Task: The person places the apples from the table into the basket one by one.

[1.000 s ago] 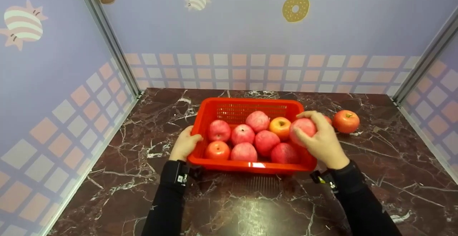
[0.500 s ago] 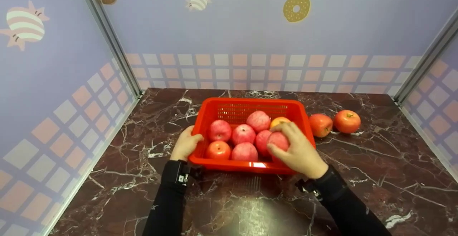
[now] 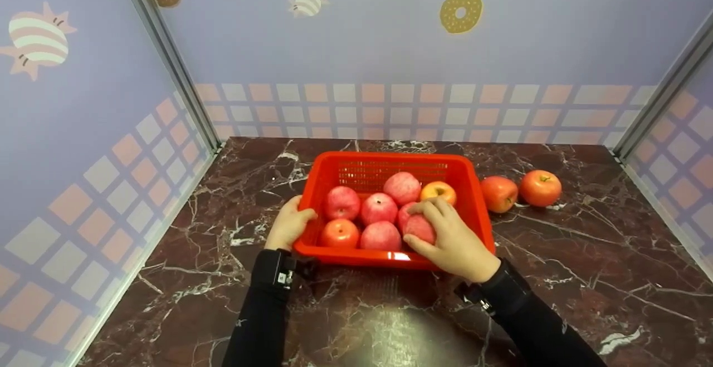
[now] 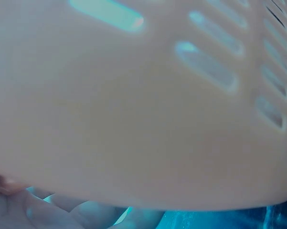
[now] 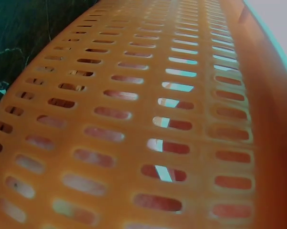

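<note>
two apples (image 3: 519,191) wait outside the red basket (image 3: 474,189).
right hand (image 3: 452,243) grips a pink apple (image 3: 419,227) among seven inside; left hand (image 3: 287,228) holds the rim.

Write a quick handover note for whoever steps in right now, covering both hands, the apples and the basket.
Left hand: grips the left rim of the red basket.
Right hand: inside the basket at the front right, fingers curled over a pink apple resting among the others.
Done: seven other apples show in the basket, so eight with the held one; any under the hand are hidden.
Left: two red apples lie on the marble table, right of the basket, side by side.
</note>
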The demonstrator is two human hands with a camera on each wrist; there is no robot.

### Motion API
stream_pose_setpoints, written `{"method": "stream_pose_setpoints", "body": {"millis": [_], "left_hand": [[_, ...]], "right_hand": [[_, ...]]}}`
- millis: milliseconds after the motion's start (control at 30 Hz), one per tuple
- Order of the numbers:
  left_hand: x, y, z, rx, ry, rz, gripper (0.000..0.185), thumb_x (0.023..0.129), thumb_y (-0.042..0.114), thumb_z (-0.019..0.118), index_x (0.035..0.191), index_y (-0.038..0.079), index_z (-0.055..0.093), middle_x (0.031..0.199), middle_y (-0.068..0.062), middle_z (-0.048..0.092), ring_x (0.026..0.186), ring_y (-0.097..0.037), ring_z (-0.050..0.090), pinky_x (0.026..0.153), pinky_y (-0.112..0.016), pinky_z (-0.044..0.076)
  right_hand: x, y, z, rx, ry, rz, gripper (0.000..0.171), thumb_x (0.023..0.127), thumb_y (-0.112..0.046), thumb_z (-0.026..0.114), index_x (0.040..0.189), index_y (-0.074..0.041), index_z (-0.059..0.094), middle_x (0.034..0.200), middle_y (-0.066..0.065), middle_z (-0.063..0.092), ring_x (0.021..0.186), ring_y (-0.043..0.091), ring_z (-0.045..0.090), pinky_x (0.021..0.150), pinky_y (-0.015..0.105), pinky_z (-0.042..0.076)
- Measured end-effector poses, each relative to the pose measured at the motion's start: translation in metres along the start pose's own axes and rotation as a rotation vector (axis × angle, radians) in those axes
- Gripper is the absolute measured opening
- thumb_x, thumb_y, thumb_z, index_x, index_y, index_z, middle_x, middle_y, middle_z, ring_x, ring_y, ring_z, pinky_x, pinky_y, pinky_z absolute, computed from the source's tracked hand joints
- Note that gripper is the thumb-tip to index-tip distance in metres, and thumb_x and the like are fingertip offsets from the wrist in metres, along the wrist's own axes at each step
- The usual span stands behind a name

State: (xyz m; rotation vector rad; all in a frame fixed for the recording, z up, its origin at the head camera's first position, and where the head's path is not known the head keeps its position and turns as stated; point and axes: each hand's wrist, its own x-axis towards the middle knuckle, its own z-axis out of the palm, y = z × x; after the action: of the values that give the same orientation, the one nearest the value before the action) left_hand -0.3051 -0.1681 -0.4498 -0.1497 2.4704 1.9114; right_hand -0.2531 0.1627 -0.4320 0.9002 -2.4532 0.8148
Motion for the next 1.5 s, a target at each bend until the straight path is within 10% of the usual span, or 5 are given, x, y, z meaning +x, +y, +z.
{"method": "stream_pose_setpoints", "body": {"millis": [767,1500], "left_hand": [[0.000,0.001,0.001,0.001,-0.003,0.011,0.040,0.083,0.000,0.054,0.123,-0.005,0.056,0.110,-0.021,0.063,0.089,-0.023,0.064,0.076,-0.030,0.053],[-0.003,0.002,0.002,0.008,0.009,0.015,0.039,0.083,-0.001,0.055,0.121,-0.007,0.057,0.111,-0.021,0.063,0.092,-0.025,0.064,0.076,-0.030,0.053]], "right_hand": [[-0.001,-0.004,0.001,-0.116,-0.232,0.033,0.056,0.100,-0.043,0.061,0.152,-0.026,0.050,0.160,0.010,0.043,0.141,0.039,0.043,0.089,0.063,0.053],[-0.005,-0.008,0.003,-0.121,-0.224,0.119,0.067,0.101,-0.045,0.059,0.161,-0.024,0.035,0.163,0.017,0.038,0.144,0.040,0.043,0.094,0.066,0.050]]}}
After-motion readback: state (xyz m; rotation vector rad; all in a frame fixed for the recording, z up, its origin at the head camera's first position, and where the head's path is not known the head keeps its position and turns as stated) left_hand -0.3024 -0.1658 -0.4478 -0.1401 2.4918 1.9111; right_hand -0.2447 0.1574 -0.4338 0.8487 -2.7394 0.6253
